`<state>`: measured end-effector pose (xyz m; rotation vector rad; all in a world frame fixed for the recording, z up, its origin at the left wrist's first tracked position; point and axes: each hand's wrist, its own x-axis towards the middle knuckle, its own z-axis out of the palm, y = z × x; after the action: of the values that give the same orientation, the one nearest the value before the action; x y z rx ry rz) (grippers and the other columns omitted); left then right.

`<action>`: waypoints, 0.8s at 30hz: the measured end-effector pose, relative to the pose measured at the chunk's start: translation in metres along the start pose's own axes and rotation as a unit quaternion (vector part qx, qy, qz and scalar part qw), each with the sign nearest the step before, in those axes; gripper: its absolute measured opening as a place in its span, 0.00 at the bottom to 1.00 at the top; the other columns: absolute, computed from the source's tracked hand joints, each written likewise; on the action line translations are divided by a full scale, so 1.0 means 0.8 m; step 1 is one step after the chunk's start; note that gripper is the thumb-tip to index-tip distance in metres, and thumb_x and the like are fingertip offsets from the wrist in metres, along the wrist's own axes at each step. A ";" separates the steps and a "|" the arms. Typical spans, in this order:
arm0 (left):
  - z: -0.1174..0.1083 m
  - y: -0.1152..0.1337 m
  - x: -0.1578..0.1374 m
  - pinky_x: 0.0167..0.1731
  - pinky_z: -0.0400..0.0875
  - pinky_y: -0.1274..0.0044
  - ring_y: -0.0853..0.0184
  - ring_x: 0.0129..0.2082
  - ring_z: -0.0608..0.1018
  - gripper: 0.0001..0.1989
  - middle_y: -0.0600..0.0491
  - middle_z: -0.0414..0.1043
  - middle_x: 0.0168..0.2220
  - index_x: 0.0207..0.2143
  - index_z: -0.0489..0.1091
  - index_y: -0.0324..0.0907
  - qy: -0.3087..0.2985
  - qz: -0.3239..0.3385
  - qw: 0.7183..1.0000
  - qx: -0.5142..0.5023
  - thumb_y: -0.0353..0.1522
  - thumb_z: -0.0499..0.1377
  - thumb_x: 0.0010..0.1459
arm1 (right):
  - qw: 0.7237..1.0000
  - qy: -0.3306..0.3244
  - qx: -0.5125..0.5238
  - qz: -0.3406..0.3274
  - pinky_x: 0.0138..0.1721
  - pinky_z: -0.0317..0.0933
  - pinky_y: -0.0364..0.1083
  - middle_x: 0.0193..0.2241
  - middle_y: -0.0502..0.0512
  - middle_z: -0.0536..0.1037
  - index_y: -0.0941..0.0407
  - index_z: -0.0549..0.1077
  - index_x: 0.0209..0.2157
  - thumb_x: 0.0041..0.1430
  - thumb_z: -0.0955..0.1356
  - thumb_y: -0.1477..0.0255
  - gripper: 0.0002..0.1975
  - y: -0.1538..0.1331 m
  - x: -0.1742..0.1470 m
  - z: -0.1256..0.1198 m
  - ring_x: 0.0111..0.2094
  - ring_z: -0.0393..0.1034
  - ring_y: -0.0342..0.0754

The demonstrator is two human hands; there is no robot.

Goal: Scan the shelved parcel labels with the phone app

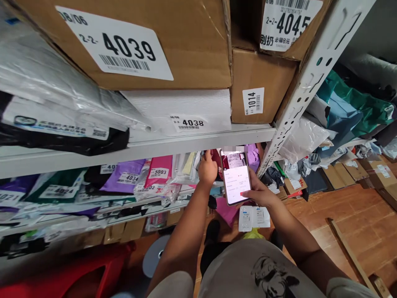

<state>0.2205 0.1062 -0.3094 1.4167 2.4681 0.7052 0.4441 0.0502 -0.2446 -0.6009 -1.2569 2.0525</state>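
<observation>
In my right hand (259,191) is a smartphone (236,182), tilted over the lower shelf, with my thumb on a red button low on its lit screen. The upper part of the screen shows a printed label on a dark red surface. My left hand (207,169) is closed at the edge of a dark red parcel (217,160) behind the phone. The phone hides most of that parcel. Clear-bagged parcels stand just left of this hand, then a pink parcel (159,169) labelled 5003 and a purple parcel (127,176) labelled 4034.
Large cartons, one carton (186,41) labelled 4039, sit on the upper shelf (198,138) close above my hands. A white perforated post (305,82) rises to the right. Below are a red plastic stool (105,269), a pink packet (228,211) and white packets (254,218).
</observation>
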 end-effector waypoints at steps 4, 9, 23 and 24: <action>-0.002 0.003 -0.001 0.51 0.73 0.62 0.48 0.54 0.77 0.32 0.36 0.69 0.59 0.69 0.54 0.39 -0.005 -0.001 1.000 0.017 0.26 0.51 0.61 | 1.000 0.000 0.000 -0.001 0.58 0.63 0.57 0.59 0.53 0.73 0.46 0.57 0.63 0.46 0.76 0.70 0.44 -0.003 -0.006 -0.003 0.55 0.71 0.56; 0.002 -0.001 0.000 0.51 0.73 0.62 0.49 0.54 0.76 0.33 0.36 0.69 0.58 0.68 0.55 0.39 0.005 0.011 1.000 0.020 0.25 0.52 0.60 | 1.000 0.013 0.001 0.005 0.54 0.67 0.56 0.59 0.54 0.72 0.46 0.59 0.62 0.46 0.77 0.71 0.43 -0.004 -0.012 -0.006 0.55 0.71 0.56; 0.000 0.000 -0.001 0.54 0.71 0.61 0.48 0.56 0.75 0.34 0.35 0.69 0.58 0.68 0.54 0.36 0.005 0.028 1.000 0.014 0.24 0.50 0.59 | 0.998 0.055 -0.003 -0.010 0.53 0.67 0.55 0.52 0.53 0.76 0.47 0.62 0.58 0.41 0.79 0.71 0.42 0.010 -0.020 -0.007 0.52 0.72 0.56; 0.000 -0.001 -0.002 0.54 0.71 0.62 0.49 0.56 0.75 0.34 0.35 0.69 0.58 0.68 0.54 0.35 0.004 0.030 0.999 0.012 0.24 0.50 0.59 | 0.999 0.050 -0.002 -0.004 0.50 0.69 0.56 0.50 0.53 0.77 0.46 0.61 0.58 0.41 0.79 0.70 0.42 0.009 -0.022 -0.006 0.49 0.74 0.57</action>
<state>0.2205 0.1047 -0.3094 1.5054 2.4575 0.6974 0.4574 0.0378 -0.2526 -0.6898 -1.2047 1.9881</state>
